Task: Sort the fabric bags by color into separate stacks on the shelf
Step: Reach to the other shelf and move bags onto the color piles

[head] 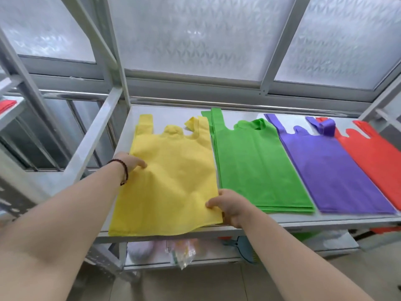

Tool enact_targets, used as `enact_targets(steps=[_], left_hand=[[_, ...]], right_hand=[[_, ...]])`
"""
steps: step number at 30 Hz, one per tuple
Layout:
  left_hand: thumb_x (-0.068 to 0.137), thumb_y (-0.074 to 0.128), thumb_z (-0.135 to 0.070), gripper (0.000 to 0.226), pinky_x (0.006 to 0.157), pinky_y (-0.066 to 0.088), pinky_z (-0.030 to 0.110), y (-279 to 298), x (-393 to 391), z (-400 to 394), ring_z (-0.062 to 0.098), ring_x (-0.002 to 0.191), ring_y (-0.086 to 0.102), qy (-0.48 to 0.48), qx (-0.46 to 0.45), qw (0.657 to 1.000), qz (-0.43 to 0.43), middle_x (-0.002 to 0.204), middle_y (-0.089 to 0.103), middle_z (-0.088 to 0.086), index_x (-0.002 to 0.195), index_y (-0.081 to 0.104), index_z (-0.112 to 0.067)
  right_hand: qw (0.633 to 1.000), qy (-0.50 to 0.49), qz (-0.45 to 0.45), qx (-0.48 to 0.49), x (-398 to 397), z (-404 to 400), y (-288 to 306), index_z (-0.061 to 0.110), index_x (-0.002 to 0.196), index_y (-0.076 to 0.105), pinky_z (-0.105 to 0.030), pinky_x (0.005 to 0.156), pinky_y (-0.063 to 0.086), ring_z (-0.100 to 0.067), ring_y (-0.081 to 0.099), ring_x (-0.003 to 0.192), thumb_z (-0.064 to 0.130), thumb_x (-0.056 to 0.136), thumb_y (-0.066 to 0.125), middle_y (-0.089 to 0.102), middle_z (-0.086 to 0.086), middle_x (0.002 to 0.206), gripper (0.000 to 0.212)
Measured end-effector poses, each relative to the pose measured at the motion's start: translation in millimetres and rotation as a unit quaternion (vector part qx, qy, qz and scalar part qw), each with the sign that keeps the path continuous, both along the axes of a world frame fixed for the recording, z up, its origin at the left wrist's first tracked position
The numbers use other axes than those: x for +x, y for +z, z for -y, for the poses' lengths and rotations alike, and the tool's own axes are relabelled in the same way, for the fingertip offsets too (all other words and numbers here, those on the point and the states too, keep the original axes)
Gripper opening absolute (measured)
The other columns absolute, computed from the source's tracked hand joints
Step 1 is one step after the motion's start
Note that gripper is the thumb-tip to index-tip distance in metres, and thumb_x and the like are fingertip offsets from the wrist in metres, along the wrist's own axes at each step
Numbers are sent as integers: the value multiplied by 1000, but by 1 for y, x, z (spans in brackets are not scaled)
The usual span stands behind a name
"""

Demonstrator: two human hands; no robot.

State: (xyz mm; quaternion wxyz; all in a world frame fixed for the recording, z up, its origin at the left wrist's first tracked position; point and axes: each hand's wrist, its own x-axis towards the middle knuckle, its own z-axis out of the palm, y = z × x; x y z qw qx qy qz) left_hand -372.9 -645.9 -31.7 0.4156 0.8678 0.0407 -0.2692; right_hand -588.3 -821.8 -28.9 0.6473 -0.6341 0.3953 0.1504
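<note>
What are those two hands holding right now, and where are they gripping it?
Both hold the yellow bag: the left hand pinches its left edge, and the right hand grips its right edge near the bottom corner.

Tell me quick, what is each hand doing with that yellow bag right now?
Left hand: grips the left edge of the yellow bag.
Right hand: pinches the bag's right edge, near the bottom corner.
</note>
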Motion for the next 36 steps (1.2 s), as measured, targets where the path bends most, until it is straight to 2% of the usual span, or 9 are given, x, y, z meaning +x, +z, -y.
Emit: enact_targets(steps=[8,14,16,19,23,25,27,30,36], left_hand=[[79,70,-16,60,92,48,55,-13,32,-11,36,108,60,-26,-103,993,-42,124,58,14,133,44,-9],[84,62,-4,44,95,47,50,2,19,-7,35,107,58,-9,-46,999,-4,116,58,15,127,50,-5],[86,57,-1,40,91,48,44,1,16,-4,34,102,57,-4,-26,999,21,109,56,15,126,51,-3],[87,60,-5,47,90,42,39,1,8,-1,33,112,52,-2,23,997,71,127,52,19,131,47,0],[86,59,-9,9,73,41,32,4,2,0,26,88,44,-15,88,989,118,110,48,15,83,50,-10],[85,58,-10,23,72,40,29,10,-2,-1,25,87,43,-50,118,981,145,122,49,15,108,54,-6],[84,58,-8,42,74,41,28,20,-8,-1,23,88,43,-92,137,972,168,128,50,16,124,50,-1],[82,58,-7,50,81,47,32,38,-22,-2,26,97,51,-139,164,957,194,132,46,16,130,45,-3],[81,58,-10,54,95,48,41,72,-53,-9,30,119,50,-192,210,919,272,134,46,13,133,43,-6]], right_hand=[[996,-84,20,-4,31,3,-7,3,99,56,-45,79,56,-31,61,88,-5,89,52,61,-15,95,14],[994,-90,19,-52,42,2,-13,8,78,55,-47,87,53,-31,60,90,-4,86,56,60,-12,84,15],[994,-81,16,-75,40,3,-16,5,86,58,-43,87,52,-29,60,91,0,87,58,62,-13,90,5],[987,-47,-3,-151,37,4,-17,-3,110,56,-39,88,51,-28,58,98,13,86,63,61,-16,110,29],[967,22,-34,-253,31,10,-5,-4,107,56,-39,79,56,-23,58,81,20,87,63,60,-14,95,32],[939,65,-37,-336,29,17,6,0,104,56,-38,76,56,-21,59,74,19,87,60,58,-10,84,26],[899,103,-13,-425,27,25,20,2,114,55,-38,84,51,-25,59,92,20,86,59,61,-13,101,33],[860,159,36,-484,27,31,44,2,134,44,-36,97,43,-27,51,119,22,87,60,53,-14,132,53],[783,258,101,-557,36,19,92,7,140,37,-38,105,38,-28,42,131,21,87,61,42,-14,144,60]])
